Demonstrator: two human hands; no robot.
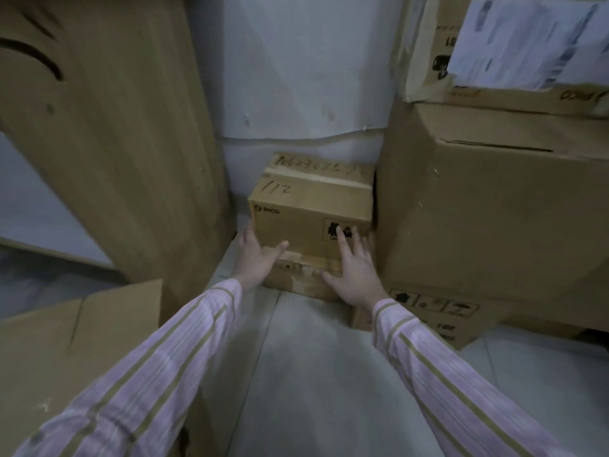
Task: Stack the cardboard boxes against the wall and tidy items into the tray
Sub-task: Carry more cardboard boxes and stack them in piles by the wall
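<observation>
Your small cardboard box (309, 206) sits at the far end of the gap, its back against the white wall (296, 77), resting on a flatter taped box (303, 282). Its front reads "PICO" at the upper left and carries a black handling-symbol print at the lower right; "112" is handwritten on top, and the scrawl above that is not legible.

Your left hand (257, 258) lies flat at the box's lower left corner, thumb stretched across the front. Your right hand (354, 275) presses the front with straight, spread fingers, fingertips on the symbol print.

To the right stands a large box stack (478, 209) with blurred paper labels (527, 41). A tall cardboard sheet (115, 127) stands to the left.
</observation>
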